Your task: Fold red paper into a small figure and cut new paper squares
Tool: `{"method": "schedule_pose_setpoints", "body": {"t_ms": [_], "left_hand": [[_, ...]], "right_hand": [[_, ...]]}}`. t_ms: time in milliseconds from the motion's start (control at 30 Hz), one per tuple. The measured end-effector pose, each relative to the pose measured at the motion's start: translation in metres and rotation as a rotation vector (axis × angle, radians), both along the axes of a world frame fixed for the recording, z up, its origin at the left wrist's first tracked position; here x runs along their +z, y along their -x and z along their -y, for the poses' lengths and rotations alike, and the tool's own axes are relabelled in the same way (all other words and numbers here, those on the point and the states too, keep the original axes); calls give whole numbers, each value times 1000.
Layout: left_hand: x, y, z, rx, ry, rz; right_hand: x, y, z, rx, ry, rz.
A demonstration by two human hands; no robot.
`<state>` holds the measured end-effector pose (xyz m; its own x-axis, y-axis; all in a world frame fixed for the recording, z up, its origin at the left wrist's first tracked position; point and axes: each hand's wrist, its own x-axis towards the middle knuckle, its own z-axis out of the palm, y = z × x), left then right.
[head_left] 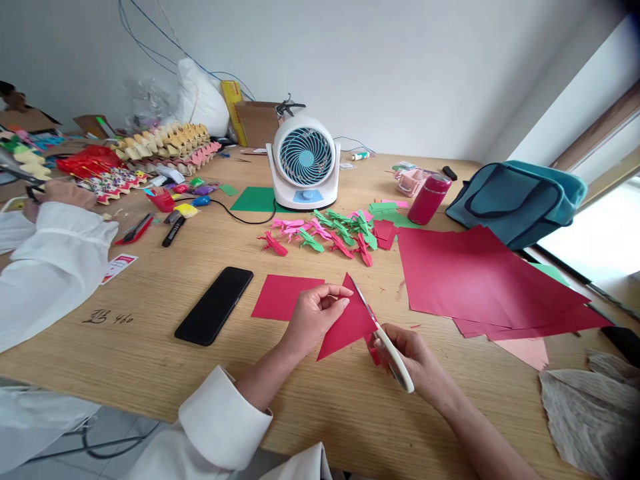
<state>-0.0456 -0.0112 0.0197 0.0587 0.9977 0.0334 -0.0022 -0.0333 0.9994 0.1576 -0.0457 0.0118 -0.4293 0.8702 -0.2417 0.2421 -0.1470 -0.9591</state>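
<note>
My left hand (315, 313) pinches a folded red paper triangle (347, 323) above the wooden table (150, 373). My right hand (413, 360) grips white-handled scissors (395, 357), whose blades run along the triangle's right edge. A flat red paper square (283, 297) lies just left of my left hand. A black phone (215, 305) rests further left.
Large red sheets (480, 280) lie to the right, and folded pink, green and red paper figures (325, 233) sit before a white desk fan (305, 160). A red bottle (429, 198) and teal bag (515, 197) stand back right. Another person's white sleeve (50, 267) is at the left.
</note>
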Motion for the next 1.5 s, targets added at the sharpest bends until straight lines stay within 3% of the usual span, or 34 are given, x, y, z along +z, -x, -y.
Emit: {"method": "schedule_pose_setpoints", "body": {"t_ms": [333, 1500], "left_hand": [[7, -1, 1, 10, -1, 24], [3, -2, 3, -25, 34, 3]], "right_hand": [[7, 1, 1, 36, 2, -12], [2, 0, 0, 12, -16, 7]]}}
